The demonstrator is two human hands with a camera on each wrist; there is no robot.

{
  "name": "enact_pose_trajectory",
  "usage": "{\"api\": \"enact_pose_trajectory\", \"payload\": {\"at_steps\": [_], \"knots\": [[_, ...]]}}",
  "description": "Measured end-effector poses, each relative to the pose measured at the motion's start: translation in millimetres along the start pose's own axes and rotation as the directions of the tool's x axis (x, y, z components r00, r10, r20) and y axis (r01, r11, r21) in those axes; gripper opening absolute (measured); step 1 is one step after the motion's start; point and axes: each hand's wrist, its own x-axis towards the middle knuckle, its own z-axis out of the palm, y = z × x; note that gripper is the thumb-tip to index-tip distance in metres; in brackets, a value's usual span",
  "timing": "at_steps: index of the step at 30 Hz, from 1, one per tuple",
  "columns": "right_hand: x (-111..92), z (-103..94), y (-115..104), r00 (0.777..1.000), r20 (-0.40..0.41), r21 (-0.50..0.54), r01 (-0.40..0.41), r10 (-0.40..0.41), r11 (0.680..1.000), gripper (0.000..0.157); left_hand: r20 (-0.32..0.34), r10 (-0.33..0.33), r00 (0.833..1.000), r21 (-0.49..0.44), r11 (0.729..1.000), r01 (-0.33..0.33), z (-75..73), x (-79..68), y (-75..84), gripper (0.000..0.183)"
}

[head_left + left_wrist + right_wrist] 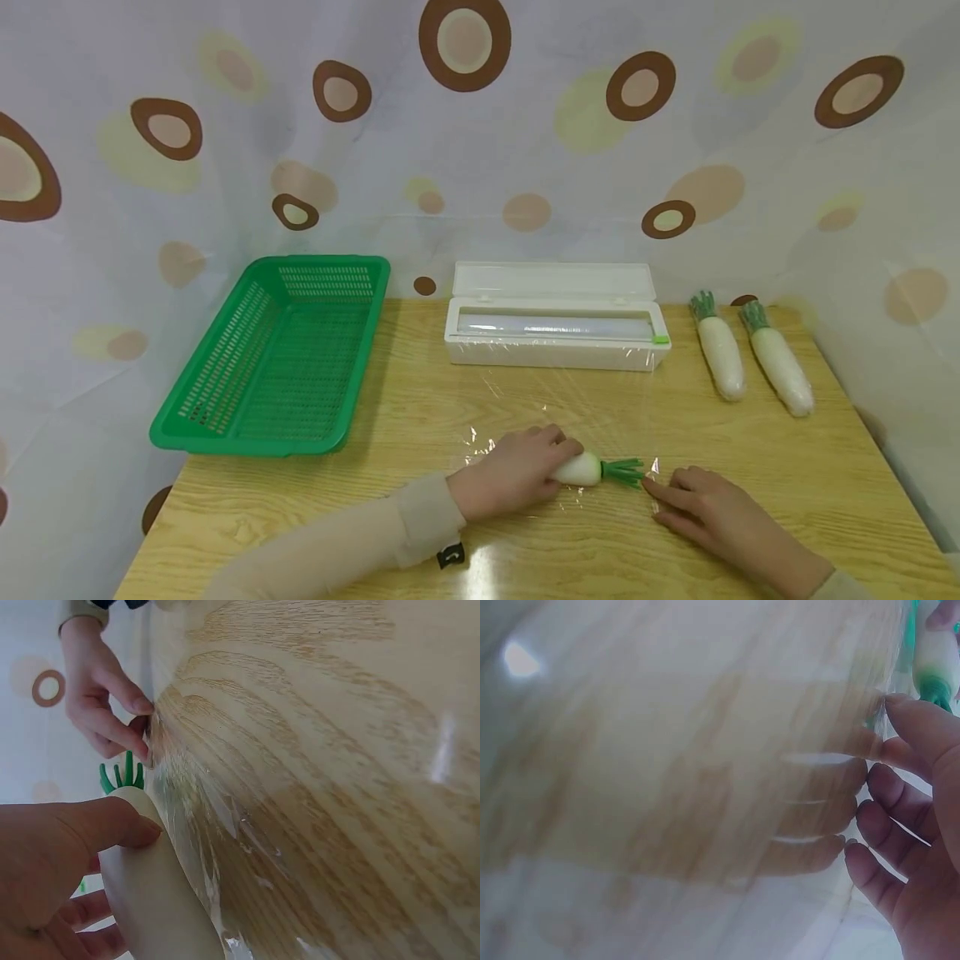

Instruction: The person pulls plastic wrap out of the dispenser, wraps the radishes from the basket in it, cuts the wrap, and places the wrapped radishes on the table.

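My left hand [517,471] grips a white radish [579,470] lying sideways on the table, its green leaf stubs [622,471] pointing right. In the left wrist view the thumb lies along one side of the radish [154,892] and the fingers curl under the other. Clear cling film [600,408] stretches from a white box toward me and lies under the radish. Right by the leaf tips, my right hand [705,510] pinches the film's edge between thumb and forefinger. Wrinkled film [202,802] rises toward those fingertips in the left wrist view.
An open white dispenser box [558,354] holding the film roll [555,326] stands at the back middle, with a green slider [660,339] on its edge. A green basket [348,400] sits at the left. Two wrapped radishes [722,358] [782,371] lie at the back right.
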Motion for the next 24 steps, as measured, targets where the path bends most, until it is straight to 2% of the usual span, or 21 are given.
{"api": "enact_pose_trajectory", "payload": {"at_steps": [7,13,17,24], "knots": [[1,-1.2,0,1.0,-0.012,0.001,0.019,-0.019,1.0,0.038,0.009,-0.015,1.0,0.035,0.999,0.014,2.6,3.2,2.7,0.05],[1,-1.0,-1,1.0,-0.006,0.002,-0.001,0.001,1.0,0.043,0.006,-0.037,0.999,0.05,0.998,0.037,9.1,1.2,0.1,0.05],[2,-0.9,-2,0.999,0.014,-0.001,-0.034,0.034,0.999,0.041,-0.021,-0.045,0.999,0.027,0.999,0.046,10.9,-4.0,-6.6,0.052],[1,-4.1,-3,0.992,0.07,-0.002,-0.107,0.107,0.994,0.042,-0.015,-0.088,0.996,-0.008,0.996,0.088,11.2,-18.9,-16.7,0.058]]}}
